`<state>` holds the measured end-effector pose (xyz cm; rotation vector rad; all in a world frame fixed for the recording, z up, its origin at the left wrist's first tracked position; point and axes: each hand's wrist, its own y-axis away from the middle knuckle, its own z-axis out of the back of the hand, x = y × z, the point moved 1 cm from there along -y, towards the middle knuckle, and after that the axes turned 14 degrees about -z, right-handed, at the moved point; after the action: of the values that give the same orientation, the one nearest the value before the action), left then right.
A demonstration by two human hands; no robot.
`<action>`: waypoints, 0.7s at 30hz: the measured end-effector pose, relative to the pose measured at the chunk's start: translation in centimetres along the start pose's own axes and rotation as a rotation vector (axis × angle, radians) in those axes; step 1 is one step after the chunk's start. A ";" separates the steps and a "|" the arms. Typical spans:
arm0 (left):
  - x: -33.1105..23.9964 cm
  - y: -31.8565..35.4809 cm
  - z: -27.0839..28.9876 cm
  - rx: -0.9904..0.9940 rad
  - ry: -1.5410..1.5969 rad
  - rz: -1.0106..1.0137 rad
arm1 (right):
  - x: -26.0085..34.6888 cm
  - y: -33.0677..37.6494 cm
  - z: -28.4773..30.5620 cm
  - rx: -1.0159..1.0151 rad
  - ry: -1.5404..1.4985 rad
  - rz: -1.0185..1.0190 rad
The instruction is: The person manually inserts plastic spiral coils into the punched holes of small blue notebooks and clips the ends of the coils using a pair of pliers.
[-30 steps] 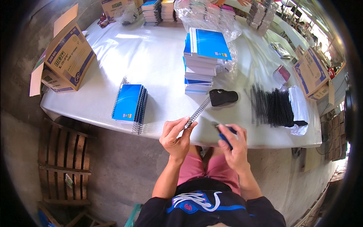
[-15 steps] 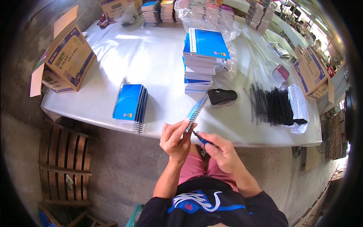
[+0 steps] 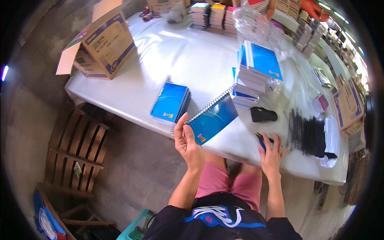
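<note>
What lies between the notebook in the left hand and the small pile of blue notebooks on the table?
Nothing visible. The left hand holds the blue spiral notebook above the table's near edge, and the small pile of blue notebooks lies just to its left on the white table, with only bare tabletop between them.

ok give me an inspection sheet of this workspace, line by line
surface: white table, covered with a glossy sheet
job's things: left hand holds up a blue spiral notebook by its lower corner; right hand rests flat on the table edge over a small dark tool
clutter: short stack of blue notebooks, taller stack, black spiral bindings, black handheld object, clear plastic wrap
hands: left shut on the notebook, right open
cables: nothing seen
surroundings: open cardboard box at the far left corner, more boxes on the right, wooden pallet on the floor
</note>
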<state>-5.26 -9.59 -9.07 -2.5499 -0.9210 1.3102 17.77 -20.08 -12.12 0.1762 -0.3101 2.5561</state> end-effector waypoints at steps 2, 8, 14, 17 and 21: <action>-0.9 -0.5 0.1 -0.038 0.057 -0.010 | 2.1 -0.7 0.6 -0.161 -0.034 0.080; -3.3 -1.7 1.5 0.084 -0.059 -0.195 | 14.6 -4.3 3.7 0.443 -1.493 0.196; -7.2 -7.3 3.7 0.204 -0.628 -0.545 | 20.9 -8.5 8.9 -0.099 -1.132 0.440; -9.0 -11.3 3.8 0.518 -0.717 -0.636 | 23.3 -7.6 10.7 -0.009 -1.014 0.776; -8.4 -14.5 1.3 0.496 -0.875 -0.739 | 26.4 -9.0 7.4 0.449 -1.075 0.602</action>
<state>-16.66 -2.91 1.40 -1.0415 -1.2533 2.0081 0.93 -1.09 1.66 1.8821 -0.1689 2.8015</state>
